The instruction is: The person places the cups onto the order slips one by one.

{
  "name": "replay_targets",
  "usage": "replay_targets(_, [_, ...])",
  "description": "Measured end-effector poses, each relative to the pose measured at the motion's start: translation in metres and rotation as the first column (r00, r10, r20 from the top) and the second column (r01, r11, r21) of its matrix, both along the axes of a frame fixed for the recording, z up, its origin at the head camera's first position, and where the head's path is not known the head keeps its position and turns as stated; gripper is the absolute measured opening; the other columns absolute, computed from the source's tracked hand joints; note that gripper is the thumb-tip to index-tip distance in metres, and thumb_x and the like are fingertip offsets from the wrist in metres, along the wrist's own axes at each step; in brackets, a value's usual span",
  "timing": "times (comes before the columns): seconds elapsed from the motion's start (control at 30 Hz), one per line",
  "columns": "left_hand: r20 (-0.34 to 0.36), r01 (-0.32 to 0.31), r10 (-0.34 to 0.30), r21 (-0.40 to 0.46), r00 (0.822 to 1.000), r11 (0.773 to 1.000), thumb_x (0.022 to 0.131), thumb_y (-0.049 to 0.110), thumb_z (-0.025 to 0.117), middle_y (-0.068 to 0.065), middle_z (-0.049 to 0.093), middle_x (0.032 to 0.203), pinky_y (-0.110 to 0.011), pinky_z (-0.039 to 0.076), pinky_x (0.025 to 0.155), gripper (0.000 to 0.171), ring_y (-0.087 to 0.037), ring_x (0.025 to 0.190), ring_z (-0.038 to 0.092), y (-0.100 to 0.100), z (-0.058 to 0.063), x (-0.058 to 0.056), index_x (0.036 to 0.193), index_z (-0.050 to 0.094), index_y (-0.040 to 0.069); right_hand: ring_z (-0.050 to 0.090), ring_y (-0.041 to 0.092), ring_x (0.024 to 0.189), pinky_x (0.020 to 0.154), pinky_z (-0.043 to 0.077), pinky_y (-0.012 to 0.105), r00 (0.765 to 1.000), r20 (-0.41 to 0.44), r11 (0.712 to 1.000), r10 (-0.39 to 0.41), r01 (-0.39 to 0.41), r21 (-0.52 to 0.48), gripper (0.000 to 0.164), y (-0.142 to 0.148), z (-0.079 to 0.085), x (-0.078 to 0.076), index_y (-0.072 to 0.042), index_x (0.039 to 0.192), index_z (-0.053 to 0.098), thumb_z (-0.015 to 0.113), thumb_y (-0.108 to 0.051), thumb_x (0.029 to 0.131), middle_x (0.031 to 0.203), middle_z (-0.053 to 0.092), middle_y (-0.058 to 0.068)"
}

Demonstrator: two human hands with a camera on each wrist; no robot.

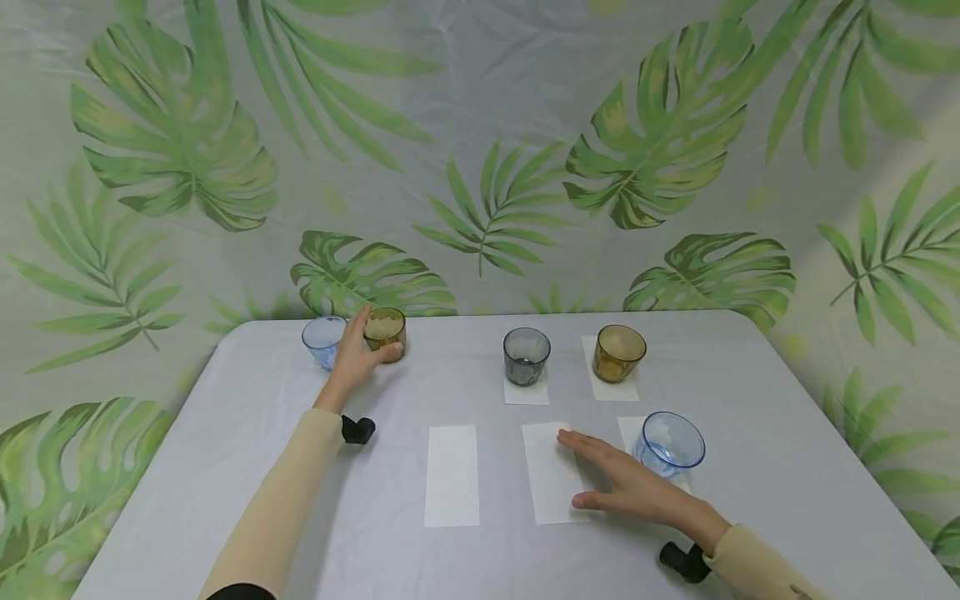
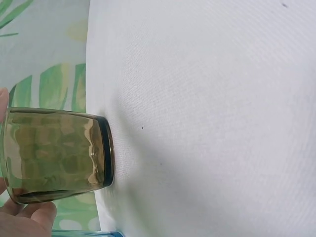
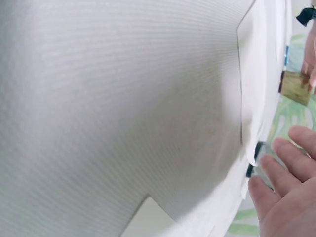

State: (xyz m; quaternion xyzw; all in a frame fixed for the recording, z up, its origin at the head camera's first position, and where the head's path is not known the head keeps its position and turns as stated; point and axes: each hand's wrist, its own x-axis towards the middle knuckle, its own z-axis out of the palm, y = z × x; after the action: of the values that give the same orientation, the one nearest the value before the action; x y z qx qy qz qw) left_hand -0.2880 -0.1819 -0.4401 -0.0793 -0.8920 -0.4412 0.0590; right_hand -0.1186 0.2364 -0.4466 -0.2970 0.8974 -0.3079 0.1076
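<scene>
At the far left of the table my left hand grips an amber glass, thumb on one side and fingers on the other. In the left wrist view this amber glass is upright, its base close at the tablecloth. A blue glass stands just left of that hand. My right hand, fingers spread and holding nothing, hovers over the right part of a white paper card. Beside it, a second blue glass stands on another card, partly behind the hand.
Toward the back, a grey glass and a second amber glass each stand on a white card. Another card lies bare at the front middle. A leaf-patterned cloth hangs behind the table's back edge.
</scene>
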Motion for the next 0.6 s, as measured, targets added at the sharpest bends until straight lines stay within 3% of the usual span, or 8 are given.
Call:
replay_targets(0.27, [-0.029,-0.004,0.004,0.007,1.000,1.000,0.085,0.025,0.075,-0.029,0.023,0.148,-0.055,0.028,0.108,0.091,-0.042,0.132,0.030,0.001,-0.001,0.000,0.150,0.018,-0.003,0.030,0.041,0.135,0.104,0.030,0.059,1.000,-0.025,1.000,-0.016,0.016,0.011,0.079,0.001,-0.006,-0.001,0.000,0.146,0.036,0.071,-0.038,0.086,0.149,0.034,0.020])
replay_targets(0.43, [-0.032,-0.002,0.002,0.008,0.999,1.000,0.088,0.025,0.072,-0.029,0.023,0.148,-0.055,0.030,0.107,0.088,-0.041,0.132,0.031,0.001,-0.002,-0.001,0.150,0.018,-0.003,0.030,0.043,0.134,0.103,0.030,0.060,0.999,-0.041,1.000,-0.015,0.015,0.015,0.079,0.002,-0.010,-0.002,0.003,0.144,0.037,0.071,-0.037,0.086,0.148,0.034,0.023])
replay_targets(0.6, [0.002,-0.006,0.006,-0.007,1.000,1.000,0.091,0.028,0.068,-0.028,0.021,0.150,-0.055,0.029,0.107,0.085,-0.041,0.132,0.032,0.002,-0.002,-0.003,0.152,0.016,-0.001,0.026,0.042,0.136,0.105,0.027,0.061,1.000,-0.006,1.000,-0.018,0.018,0.024,0.080,0.004,-0.012,-0.004,0.003,0.145,0.035,0.070,-0.039,0.086,0.149,0.031,0.022])
